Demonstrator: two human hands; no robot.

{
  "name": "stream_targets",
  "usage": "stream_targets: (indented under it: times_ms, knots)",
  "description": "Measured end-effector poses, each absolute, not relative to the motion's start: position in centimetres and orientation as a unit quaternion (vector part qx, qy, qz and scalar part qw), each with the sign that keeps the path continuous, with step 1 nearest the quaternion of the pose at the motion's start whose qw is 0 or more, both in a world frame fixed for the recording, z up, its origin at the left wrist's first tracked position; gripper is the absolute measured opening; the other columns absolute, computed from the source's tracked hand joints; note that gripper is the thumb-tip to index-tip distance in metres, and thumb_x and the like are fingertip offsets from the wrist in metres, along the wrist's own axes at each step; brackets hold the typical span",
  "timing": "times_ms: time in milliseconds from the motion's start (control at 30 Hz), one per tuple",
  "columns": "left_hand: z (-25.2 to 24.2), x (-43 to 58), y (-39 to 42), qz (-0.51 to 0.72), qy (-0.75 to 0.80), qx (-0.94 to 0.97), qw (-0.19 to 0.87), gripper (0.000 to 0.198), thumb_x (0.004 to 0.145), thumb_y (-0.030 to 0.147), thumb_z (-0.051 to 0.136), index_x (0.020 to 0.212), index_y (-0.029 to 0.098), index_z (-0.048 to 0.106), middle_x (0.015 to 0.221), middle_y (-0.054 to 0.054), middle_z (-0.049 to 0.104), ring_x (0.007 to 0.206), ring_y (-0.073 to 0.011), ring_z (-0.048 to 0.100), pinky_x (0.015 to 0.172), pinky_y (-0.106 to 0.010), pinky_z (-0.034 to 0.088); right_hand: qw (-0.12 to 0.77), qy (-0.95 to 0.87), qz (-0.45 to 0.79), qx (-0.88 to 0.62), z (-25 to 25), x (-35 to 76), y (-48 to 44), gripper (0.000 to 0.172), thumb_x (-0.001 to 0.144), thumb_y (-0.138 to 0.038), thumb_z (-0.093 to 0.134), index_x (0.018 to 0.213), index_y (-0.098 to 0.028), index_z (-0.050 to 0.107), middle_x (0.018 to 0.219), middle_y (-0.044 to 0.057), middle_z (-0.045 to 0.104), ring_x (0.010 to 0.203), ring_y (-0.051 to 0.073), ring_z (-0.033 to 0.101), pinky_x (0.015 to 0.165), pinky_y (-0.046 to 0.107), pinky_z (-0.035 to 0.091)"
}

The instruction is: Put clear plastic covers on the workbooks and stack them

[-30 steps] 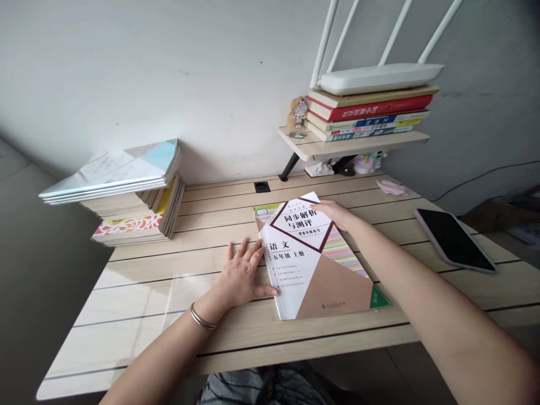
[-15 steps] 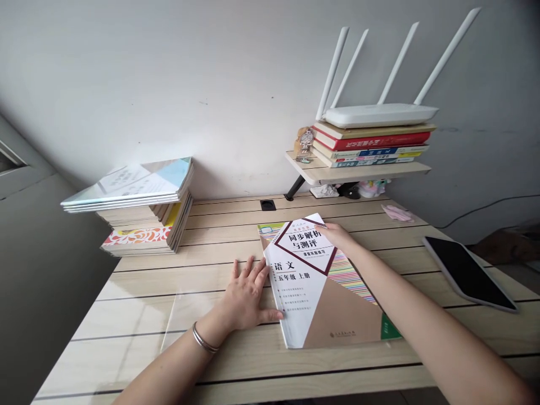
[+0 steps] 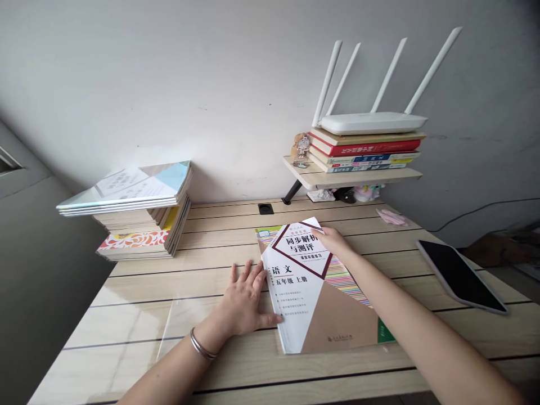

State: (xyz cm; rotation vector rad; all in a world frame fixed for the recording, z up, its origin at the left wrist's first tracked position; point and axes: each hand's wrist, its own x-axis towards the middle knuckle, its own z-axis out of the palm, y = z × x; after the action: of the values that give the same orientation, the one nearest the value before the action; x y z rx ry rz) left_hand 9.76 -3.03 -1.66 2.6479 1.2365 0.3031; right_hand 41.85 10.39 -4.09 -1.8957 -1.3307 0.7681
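a: what's closest to the front edge of the tabletop point(image 3: 223, 242)?
b: a workbook point(image 3: 337, 315), cover up, lying about midway along that edge. the left hand point(image 3: 244, 301) is spread wide on the tabletop just beside its left side, thumb at the cover's edge. a silver bracelet point(image 3: 202, 344) circles that wrist.
a: and the right hand point(image 3: 333, 243)?
b: at the workbook's top right, fingers on the cover; whether it pinches or merely rests, i can't tell.
a: farther off?
b: a tablet point(image 3: 462, 275) near the right edge, stacked books point(image 3: 139, 242) by the far left corner, then a shelf point(image 3: 320, 179) above the back edge, bearing piled books point(image 3: 367, 149) topped by a white router point(image 3: 373, 122).
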Motion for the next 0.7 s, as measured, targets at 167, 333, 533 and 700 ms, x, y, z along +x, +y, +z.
stream_targets:
  times_ms: [167, 333, 533, 700]
  knots:
    - [-2.2, 9.6, -2.9, 0.103, 0.417, 0.899, 0.085, 0.098, 0.071, 0.081, 0.040, 0.146, 0.019, 0.026, 0.152, -0.012, 0.026, 0.141, -0.0358, 0.014, 0.111, -0.062, 0.006, 0.355, -0.524, 0.274, -0.724, -4.6, 42.2, 10.5, 0.027, 0.073, -0.041, 0.063, 0.085, -0.017, 0.070, 0.075, 0.004, 0.072, 0.073, 0.020, 0.066, 0.064, 0.025, 0.047]
    - [-2.4, 9.5, -2.8, 0.107, 0.418, 0.899, 0.082, 0.096, 0.072, 0.080, 0.041, 0.146, 0.020, 0.026, 0.152, -0.012, 0.025, 0.140, -0.0363, 0.015, 0.112, -0.061, 0.005, 0.394, -0.532, 0.240, -0.710, -4.6, 42.1, 10.4, 0.022, 0.071, -0.034, 0.065, 0.086, -0.018, 0.066, 0.082, 0.005, 0.072, 0.076, 0.019, 0.065, 0.069, 0.026, 0.049]
    - [-2.2, 9.4, -2.7, 0.107, 0.416, 0.899, 0.081, 0.093, 0.074, 0.077, 0.042, 0.146, 0.019, 0.029, 0.152, -0.012, 0.026, 0.140, -0.0363, 0.017, 0.112, -0.059, 0.007, 0.401, -0.552, 0.194, -0.705, -2.7, 44.2, 6.1, 0.019, 0.075, -0.028, 0.060, 0.090, -0.017, 0.066, 0.100, 0.010, 0.069, 0.086, 0.020, 0.064, 0.084, 0.032, 0.048]
    - [-1.9, 9.5, -2.6, 0.095, 0.408, 0.905, 0.078, 0.091, 0.076, 0.075, 0.042, 0.145, 0.017, 0.029, 0.152, -0.014, 0.025, 0.140, -0.0374, 0.016, 0.111, -0.062, 0.008, 0.314, -0.587, 0.167, -0.727, -2.4, 44.6, -0.2, 0.026, 0.081, -0.035, 0.052, 0.091, -0.019, 0.069, 0.104, 0.012, 0.066, 0.095, 0.024, 0.062, 0.089, 0.034, 0.046]
